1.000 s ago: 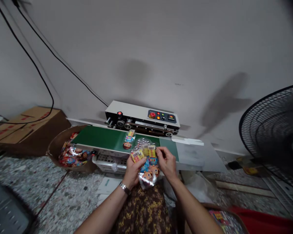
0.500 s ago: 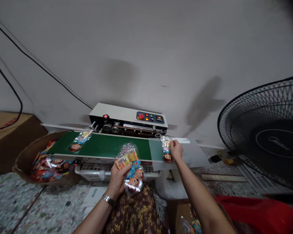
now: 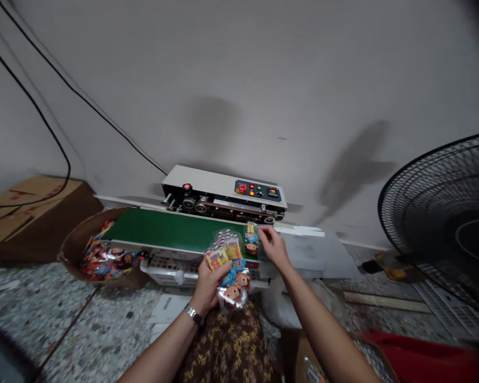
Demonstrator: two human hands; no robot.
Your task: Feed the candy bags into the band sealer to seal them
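Observation:
My left hand (image 3: 211, 282) is closed around a bunch of clear toy packets (image 3: 229, 268) with cartoon faces and yellow labels, held over my lap. My right hand (image 3: 272, 247) rests at the right end of the green conveyor belt (image 3: 163, 230), its fingers touching a single packet (image 3: 251, 240) that lies on the belt. Behind the belt sits the white sealing machine (image 3: 223, 194) with red buttons and rollers.
A brown basket of packets (image 3: 99, 252) sits at the belt's left end. Cardboard boxes (image 3: 27, 205) stand far left. A black floor fan (image 3: 443, 223) is at the right. A white tray (image 3: 315, 250) extends right of the belt. Black cables hang on the wall.
My right hand slid a single packet leftwards from the belt's far right end. The earlier packet on the belt has left it at the left. The view shifted slightly.

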